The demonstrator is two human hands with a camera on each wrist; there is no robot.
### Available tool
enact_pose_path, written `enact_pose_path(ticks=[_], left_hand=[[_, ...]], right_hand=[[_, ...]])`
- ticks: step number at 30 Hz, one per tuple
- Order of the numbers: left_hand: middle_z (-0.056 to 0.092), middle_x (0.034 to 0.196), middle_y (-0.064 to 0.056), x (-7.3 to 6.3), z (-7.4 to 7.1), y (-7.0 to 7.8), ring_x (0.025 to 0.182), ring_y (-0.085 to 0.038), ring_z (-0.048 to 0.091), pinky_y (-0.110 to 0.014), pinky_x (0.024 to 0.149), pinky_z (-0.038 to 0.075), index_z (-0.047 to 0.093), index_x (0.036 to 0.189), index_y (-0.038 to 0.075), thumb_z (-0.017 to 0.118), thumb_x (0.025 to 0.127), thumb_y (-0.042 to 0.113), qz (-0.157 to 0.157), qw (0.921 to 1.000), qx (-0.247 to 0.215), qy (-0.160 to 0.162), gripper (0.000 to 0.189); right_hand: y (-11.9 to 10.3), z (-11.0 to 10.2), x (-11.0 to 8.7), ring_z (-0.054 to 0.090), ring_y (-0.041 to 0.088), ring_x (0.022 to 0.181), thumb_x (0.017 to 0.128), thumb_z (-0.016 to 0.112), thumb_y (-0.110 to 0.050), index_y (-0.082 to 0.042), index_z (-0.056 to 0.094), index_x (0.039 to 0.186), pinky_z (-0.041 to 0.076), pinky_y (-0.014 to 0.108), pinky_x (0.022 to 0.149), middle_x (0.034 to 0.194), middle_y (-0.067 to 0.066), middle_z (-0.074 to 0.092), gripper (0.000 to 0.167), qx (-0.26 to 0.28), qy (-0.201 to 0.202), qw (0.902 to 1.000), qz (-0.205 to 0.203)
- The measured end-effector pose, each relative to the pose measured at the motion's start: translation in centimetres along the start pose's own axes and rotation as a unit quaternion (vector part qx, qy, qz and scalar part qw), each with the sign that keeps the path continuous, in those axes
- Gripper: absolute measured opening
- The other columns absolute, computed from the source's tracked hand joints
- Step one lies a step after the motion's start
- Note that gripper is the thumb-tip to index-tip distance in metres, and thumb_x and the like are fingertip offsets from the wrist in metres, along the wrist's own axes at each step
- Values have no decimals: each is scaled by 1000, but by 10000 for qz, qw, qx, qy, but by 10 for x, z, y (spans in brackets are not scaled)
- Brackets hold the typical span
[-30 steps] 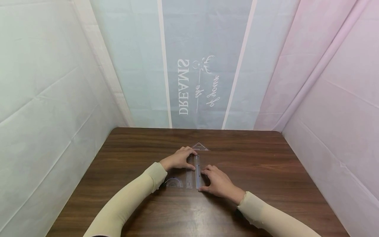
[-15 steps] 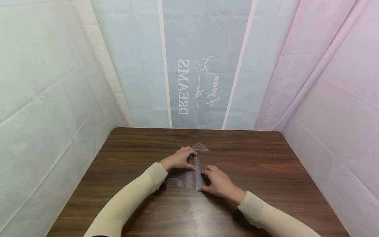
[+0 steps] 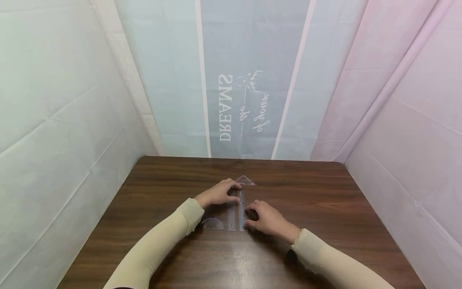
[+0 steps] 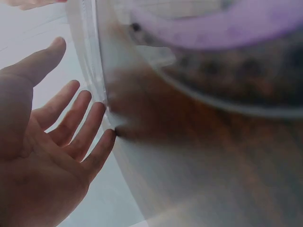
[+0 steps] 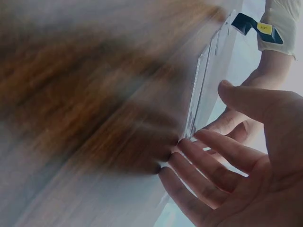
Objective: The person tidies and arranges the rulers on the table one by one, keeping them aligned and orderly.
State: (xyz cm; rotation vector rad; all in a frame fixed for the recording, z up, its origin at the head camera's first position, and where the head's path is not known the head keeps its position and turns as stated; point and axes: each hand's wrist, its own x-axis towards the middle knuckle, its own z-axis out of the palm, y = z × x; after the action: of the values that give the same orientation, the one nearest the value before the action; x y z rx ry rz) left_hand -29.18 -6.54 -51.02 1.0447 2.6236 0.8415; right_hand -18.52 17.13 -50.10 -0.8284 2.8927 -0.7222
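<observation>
Two clear rulers lie side by side, pointing away from me, in the middle of the table in the head view. My left hand [image 3: 217,193] reaches over the far part of the left ruler [image 3: 231,218], its thumb and fingertips at the right ruler [image 3: 242,210]. Beside that right ruler is my right hand [image 3: 270,219], fingers loosely bent and thumb tip close to the near end. In the right wrist view, the right fingertips [image 5: 165,169] are down at the tabletop. A clear set square [image 3: 247,184] lies beyond the rulers, and a clear protractor [image 3: 214,224] lies left of them.
The brown wooden table [image 3: 310,192] stands against printed cloth [image 3: 249,48] at the back, with pale cloth walls [image 3: 72,120] on both sides. The protractor's purple arc [image 4: 222,35] fills the upper right of the left wrist view.
My right hand has drawn back slightly from the right ruler, its thumb coming off the near end. The left hand stays almost still. The head view has shifted a little.
</observation>
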Motion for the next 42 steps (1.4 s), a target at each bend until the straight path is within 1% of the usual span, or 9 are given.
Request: enact_pose_path(ticks=[3, 6, 12, 22, 29, 32, 36, 39, 42], left_hand=[[61, 142, -15, 1, -5, 1, 135, -31, 58, -47, 114, 48, 63, 143, 3, 76, 103, 23, 0, 9997, -202, 143, 46], [61, 140, -15, 3, -9, 2, 131, -32, 61, -47, 111, 50, 63, 142, 3, 75, 104, 21, -77, 9991, -303, 276, 44], [62, 139, -18, 12, -14, -3, 131, -34, 61, -49, 113, 49, 64, 140, 0, 77, 103, 24, -281, 9980, 26, 561, 46], [61, 144, -17, 23, -23, 1, 132, -30, 60, -49, 112, 49, 61, 145, 2, 76, 103, 32, -766, 9948, 571, 355, 54], [60, 149, -13, 34, -18, -4, 135, -28, 60, -47, 110, 51, 60, 149, 6, 74, 104, 36, -996, 9891, 1061, 230, 56], [60, 150, -11, 39, -15, -4, 136, -28, 59, -48, 110, 51, 62, 148, 8, 74, 104, 38, -1017, 9882, 1123, 221, 55], [60, 150, -11, 43, -12, -3, 137, -29, 59, -51, 109, 52, 63, 146, 8, 74, 104, 37, -1060, 9883, 1068, 231, 52], [60, 150, -10, 46, -9, -3, 136, -27, 59, -51, 108, 53, 64, 146, 9, 74, 104, 37, -1139, 9869, 1108, 286, 51], [61, 149, -9, 48, -7, -4, 135, -27, 60, -49, 109, 53, 65, 144, 10, 75, 103, 36, -1189, 9847, 1203, 424, 50]], right_hand=[[4, -3, 5, 68, 21, 99, 94, 86, -25, -4, 77, 120, 58, 49, 89, 108, 6, 71, 34, 191, 26, 9998, 40], [10, -5, 11, 70, 24, 104, 95, 85, -24, -5, 77, 121, 58, 49, 92, 112, 6, 73, 33, 203, 160, 9995, 170], [25, -13, 32, 67, 33, 122, 97, 84, -27, -3, 72, 133, 57, 54, 99, 129, 13, 71, 45, 40, 530, 9972, 526], [52, -20, 66, 64, 33, 122, 98, 82, -32, 0, 66, 141, 56, 54, 99, 131, 15, 66, 56, -102, 472, 9967, 645], [67, -22, 85, 61, 37, 129, 100, 81, -31, 2, 64, 143, 52, 55, 106, 137, 18, 64, 57, -122, 245, 9973, 675], [71, -22, 91, 64, 35, 127, 99, 82, -29, 2, 66, 140, 53, 54, 106, 134, 18, 66, 54, -136, 210, 9972, 698], [73, -21, 98, 67, 30, 112, 98, 82, -26, 1, 71, 134, 55, 51, 98, 124, 15, 68, 46, -143, 189, 9976, 654], [74, -19, 101, 64, 26, 100, 98, 82, -26, 0, 73, 130, 55, 48, 91, 118, 13, 67, 42, -213, 199, 9974, 655], [74, -18, 103, 62, 24, 95, 98, 83, -27, -1, 75, 129, 55, 46, 89, 114, 12, 65, 41, -356, 234, 9964, 733]])
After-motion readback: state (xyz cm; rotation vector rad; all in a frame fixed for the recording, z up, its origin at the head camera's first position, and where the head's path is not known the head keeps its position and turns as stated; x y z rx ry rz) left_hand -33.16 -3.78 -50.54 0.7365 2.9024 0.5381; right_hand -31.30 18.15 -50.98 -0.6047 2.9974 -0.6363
